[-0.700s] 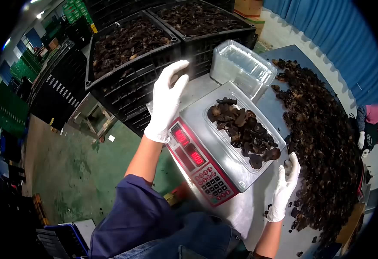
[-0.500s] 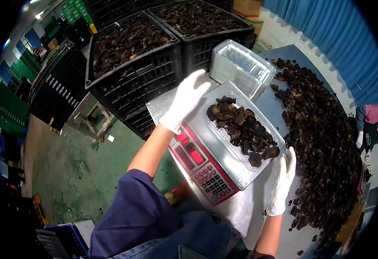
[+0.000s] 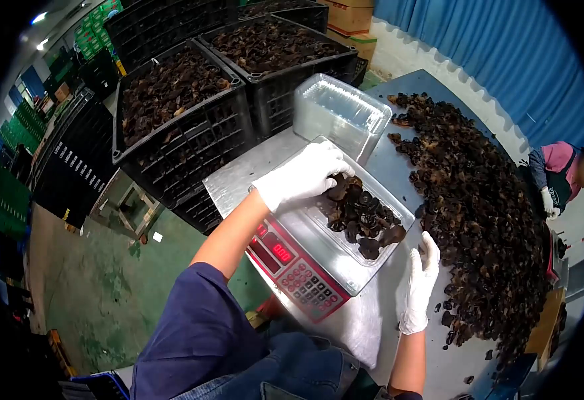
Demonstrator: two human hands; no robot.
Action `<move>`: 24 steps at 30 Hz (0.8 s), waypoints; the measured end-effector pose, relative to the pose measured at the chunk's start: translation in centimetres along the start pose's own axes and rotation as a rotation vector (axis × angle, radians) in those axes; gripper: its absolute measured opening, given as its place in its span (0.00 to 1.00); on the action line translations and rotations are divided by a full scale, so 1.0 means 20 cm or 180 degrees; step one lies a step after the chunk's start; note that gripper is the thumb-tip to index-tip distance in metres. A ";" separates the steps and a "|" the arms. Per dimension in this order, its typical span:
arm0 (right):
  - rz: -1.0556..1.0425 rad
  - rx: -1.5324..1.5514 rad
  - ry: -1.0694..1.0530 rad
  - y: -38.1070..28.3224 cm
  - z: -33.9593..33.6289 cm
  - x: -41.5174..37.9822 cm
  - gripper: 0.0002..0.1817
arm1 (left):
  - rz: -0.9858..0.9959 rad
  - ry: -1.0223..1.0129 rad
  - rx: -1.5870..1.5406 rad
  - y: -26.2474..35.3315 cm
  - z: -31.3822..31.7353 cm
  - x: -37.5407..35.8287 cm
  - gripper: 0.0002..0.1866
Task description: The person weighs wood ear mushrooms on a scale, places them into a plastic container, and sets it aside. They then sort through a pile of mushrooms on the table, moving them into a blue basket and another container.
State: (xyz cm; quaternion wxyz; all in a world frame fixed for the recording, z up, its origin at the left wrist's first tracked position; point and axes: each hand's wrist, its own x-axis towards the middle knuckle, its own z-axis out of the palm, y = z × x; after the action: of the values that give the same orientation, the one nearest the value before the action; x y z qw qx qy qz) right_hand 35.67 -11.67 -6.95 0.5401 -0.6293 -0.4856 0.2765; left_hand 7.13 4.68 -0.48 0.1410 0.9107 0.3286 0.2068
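A clear plastic tray (image 3: 379,264) lies on the steel pan of a red-and-silver digital scale (image 3: 305,283). Dark brown wood ear mushrooms (image 3: 362,217) are heaped inside it. My left hand (image 3: 309,172), in a white glove, reaches over the tray's far left end, its fingers curled down onto the mushrooms there; the fingertips are partly hidden. Beside the tray's near right corner my gloved right hand (image 3: 420,283) is held with fingers apart and nothing in it. The scale's red display reads zeros.
A stack of clear trays (image 3: 341,113) stands behind the scale. A large mushroom pile (image 3: 485,220) covers the table on the right. Black crates (image 3: 185,127) full of mushrooms stand at the left and back. Another person (image 3: 559,173) is at the far right.
My left hand has moved from above the tray's left edge down onto the mushrooms, its fingers curling in. My right hand stays beside the tray. The view has shifted slightly.
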 end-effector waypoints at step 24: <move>0.0035 -0.0120 0.0213 -0.06 -0.28 -0.28 0.16 | -0.0286 0.0946 0.0879 -0.01 0.10 0.08 0.10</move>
State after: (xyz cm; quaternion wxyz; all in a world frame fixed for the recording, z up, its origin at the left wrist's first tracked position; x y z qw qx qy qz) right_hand 38.08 -19.26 -5.23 0.5426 -0.6510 -0.4689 0.2490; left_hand 9.10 5.70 -1.95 -0.0261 0.8653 0.4112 0.2854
